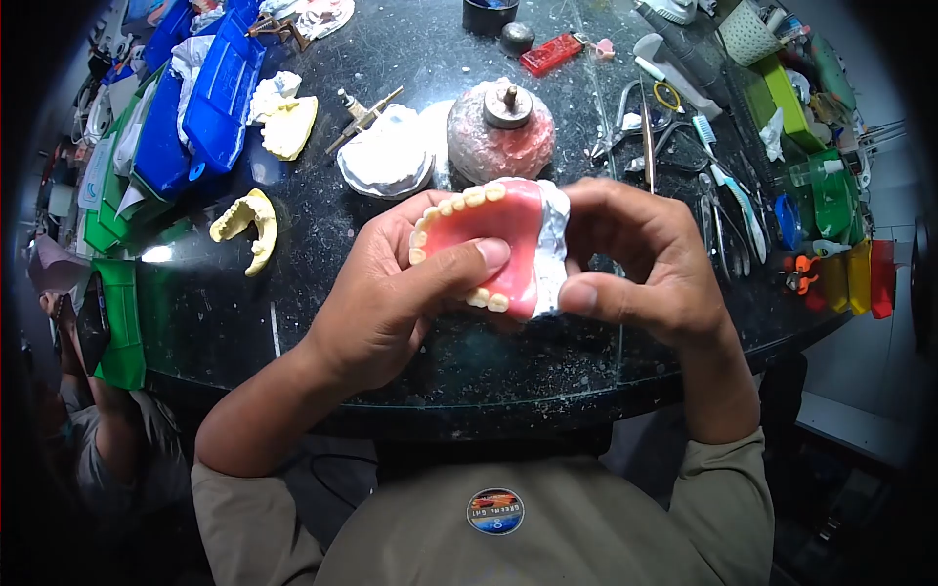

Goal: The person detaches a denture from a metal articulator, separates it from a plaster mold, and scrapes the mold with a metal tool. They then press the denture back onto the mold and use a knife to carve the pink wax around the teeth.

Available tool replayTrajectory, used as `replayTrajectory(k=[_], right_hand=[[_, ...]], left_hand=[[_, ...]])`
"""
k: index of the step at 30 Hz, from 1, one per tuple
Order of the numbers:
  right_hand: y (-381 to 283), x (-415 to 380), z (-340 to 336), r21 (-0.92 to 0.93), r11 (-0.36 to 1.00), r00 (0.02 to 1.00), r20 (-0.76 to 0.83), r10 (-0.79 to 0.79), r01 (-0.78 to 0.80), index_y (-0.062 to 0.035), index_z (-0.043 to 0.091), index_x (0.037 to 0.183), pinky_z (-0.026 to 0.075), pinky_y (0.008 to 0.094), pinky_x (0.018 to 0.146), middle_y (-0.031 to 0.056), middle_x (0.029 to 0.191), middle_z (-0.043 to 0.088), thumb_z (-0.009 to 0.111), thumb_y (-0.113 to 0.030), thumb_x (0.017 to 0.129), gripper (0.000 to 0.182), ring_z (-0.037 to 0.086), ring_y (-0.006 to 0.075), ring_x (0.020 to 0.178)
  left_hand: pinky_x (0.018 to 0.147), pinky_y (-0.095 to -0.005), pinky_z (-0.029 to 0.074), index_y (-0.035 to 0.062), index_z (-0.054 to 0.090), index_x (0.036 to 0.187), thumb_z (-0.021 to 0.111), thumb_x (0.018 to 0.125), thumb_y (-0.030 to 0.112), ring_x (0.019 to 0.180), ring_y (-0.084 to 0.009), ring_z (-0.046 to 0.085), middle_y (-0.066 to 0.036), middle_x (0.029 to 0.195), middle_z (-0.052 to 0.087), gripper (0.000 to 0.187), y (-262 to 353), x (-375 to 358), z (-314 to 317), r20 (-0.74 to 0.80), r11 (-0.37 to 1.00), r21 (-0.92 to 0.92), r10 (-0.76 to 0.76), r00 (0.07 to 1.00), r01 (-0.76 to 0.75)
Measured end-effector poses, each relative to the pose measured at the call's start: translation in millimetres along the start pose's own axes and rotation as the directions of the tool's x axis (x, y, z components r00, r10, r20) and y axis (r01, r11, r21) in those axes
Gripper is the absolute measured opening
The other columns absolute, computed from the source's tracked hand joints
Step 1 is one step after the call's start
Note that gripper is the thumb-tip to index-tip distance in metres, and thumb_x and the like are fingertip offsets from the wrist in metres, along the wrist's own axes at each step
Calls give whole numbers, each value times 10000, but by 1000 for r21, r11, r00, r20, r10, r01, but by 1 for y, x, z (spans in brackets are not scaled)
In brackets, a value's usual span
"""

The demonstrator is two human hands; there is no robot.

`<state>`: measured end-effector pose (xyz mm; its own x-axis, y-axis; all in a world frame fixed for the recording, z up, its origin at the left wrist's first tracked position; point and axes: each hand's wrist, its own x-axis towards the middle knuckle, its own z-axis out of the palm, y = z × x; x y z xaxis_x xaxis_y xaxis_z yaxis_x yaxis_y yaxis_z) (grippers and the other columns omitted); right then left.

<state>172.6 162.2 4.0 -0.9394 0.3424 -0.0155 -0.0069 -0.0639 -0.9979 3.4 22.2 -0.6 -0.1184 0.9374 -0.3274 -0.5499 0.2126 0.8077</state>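
Held thing: a pink wax denture [493, 239] with a row of teeth, seated on a white cast [553, 244], held up over the near edge of the table [322, 215].
Left hand [391, 293]: grasping the denture from its left side; the thumb [469, 262] lies across the pink plate, the fingers go behind.
Right hand [640, 259]: grasping the cast side, thumb [586, 296] low, fingers curled over the top edge.
Which hand is nearer: both touch it; the left covers more of the wax, the right holds mostly the cast.
Direction from hands: the denture sits between the 2 hands, in front of the chest.
Long axis: runs roughly up and down in the view, tilted a little, from the upper teeth to the lower teeth.
Facing: the arch of teeth bows toward the left hand; its open end meets the cast on the right; the pink face is turned toward the camera.
Behind: a foil-wrapped burner [500, 132] and a white cast [386, 161] on the table, apart from the hands.
Left of it: a yellow cast [249, 227], well apart.
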Motion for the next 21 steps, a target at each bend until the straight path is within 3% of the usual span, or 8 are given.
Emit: replayTrajectory(k=[1,4,5,8,14,17,20,21], right_hand=[[-1,0,1,20,1000,1000,-13,12,-11,17,600,1085,457,188,645,38,908,611,749,-168,782,386,584,65,748],[-5,-2,2,82,996,997,-55,50,-45,27,638,983,448,164,542,18,746,615,658,-152,874,210,567,37,624],[-5,-2,5,58,998,995,-93,25,-19,22,650,934,428,156,494,12,700,608,627,-175,900,201,546,25,570],[-5,-1,4,82,996,996,-71,51,-45,18,648,933,426,153,500,14,712,612,615,-186,909,209,540,23,570],[-3,-1,7,102,994,997,-48,54,-49,9,641,910,420,156,498,-2,691,594,601,-206,921,219,523,17,563],[-4,-1,8,108,990,995,-3,96,-95,2,612,890,414,159,494,-11,668,571,576,-226,936,236,510,17,550],[-4,0,7,144,977,982,121,142,-159,-7,572,870,407,156,491,-15,652,551,542,-242,954,251,498,19,537],[-2,0,5,145,973,975,159,154,-177,-15,542,878,408,161,482,-5,653,555,511,-240,967,245,519,31,541]], left_hand=[[730,-275,540,-46,495,1190,626,819,175,860,-131,627,-96,982,616,452,-3,1,2,-14,999,18,36,999,-36],[637,-267,554,-47,499,1184,627,826,193,781,-135,642,-100,928,629,450,6,-2,3,80,995,74,-67,995,61],[575,-272,554,-50,527,1129,634,836,220,676,-149,651,-103,839,645,413,6,-2,7,66,995,68,-79,995,75],[496,-268,543,-51,547,1071,639,845,240,600,-164,653,-109,764,649,380,6,-1,4,89,986,91,-151,985,143],[463,-203,493,-44,614,1008,615,892,267,595,-107,634,-97,765,667,333,10,-3,2,158,985,55,-173,972,166],[410,-214,504,-64,564,994,624,875,276,529,-164,643,-112,703,646,365,6,-1,0,170,983,57,-183,968,175],[428,-204,500,-62,572,1008,628,871,268,550,-137,640,-101,712,648,361,6,-2,-1,168,975,134,-201,965,180],[489,-200,500,-56,591,1007,638,873,261,595,-111,631,-88,741,654,348,7,-3,-1,177,974,141,-201,964,177]])
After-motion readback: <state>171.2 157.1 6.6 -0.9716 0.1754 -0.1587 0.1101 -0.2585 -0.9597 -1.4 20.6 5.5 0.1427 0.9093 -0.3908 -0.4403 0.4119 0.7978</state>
